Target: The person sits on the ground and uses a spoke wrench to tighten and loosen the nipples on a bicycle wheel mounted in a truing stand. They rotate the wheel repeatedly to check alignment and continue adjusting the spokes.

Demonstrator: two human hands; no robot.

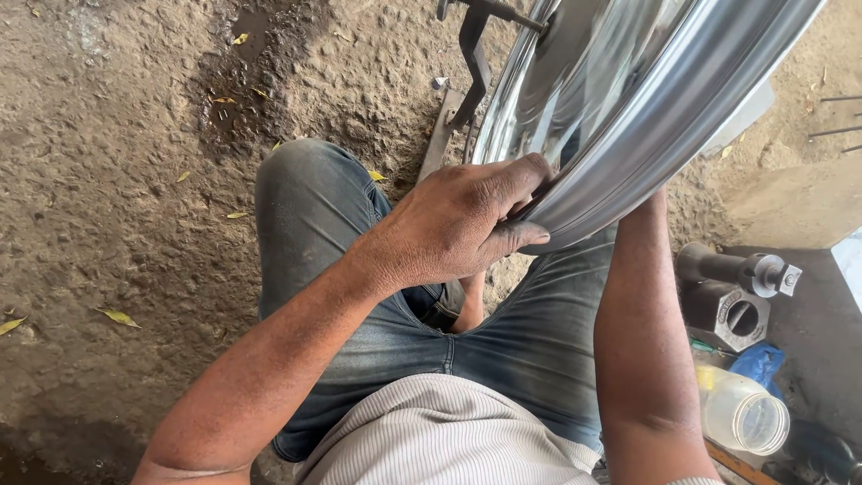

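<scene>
A shiny chrome wheel rim (628,99) curves across the upper right, close above my knees. My left hand (462,220) grips its lower edge, fingers curled over the lip and thumb pressed beneath. My right forearm (639,341) rises straight up behind the rim, and my right hand is hidden behind the metal. I sit with my knees apart in blue jeans (323,216).
A dark metal stand with a bent bar (473,63) rests on the dirt ground (117,180) beyond the rim. To the right lie a heavy steel socket tool (732,292), a clear plastic jar (741,413) and a blue rag (761,364). Dry leaves dot the soil.
</scene>
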